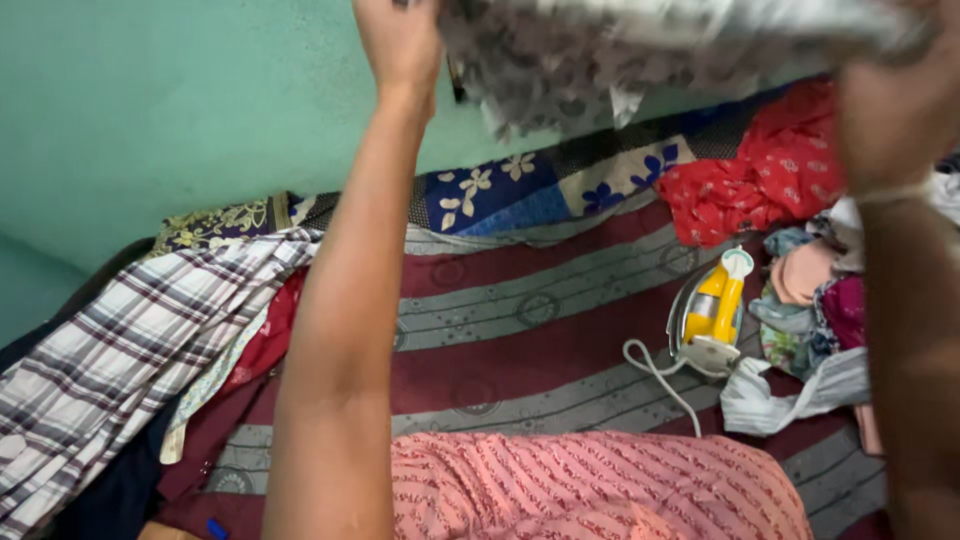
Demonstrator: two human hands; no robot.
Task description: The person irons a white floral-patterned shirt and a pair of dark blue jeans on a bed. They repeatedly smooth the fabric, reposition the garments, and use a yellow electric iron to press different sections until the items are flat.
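Hands lifting a patterned grey cloth (640,45) above the bed.
Checked shirt (120,350) lies left; left hand (400,40) grips the cloth's edge, right hand (890,110) grasps its other end, blurred; yellow iron (715,310) stands below.

The cloth (680,45) at twelve o'clock is blurred and cut by the top edge. Both hands' fingers are out of view; the right hand (890,110) is a blur
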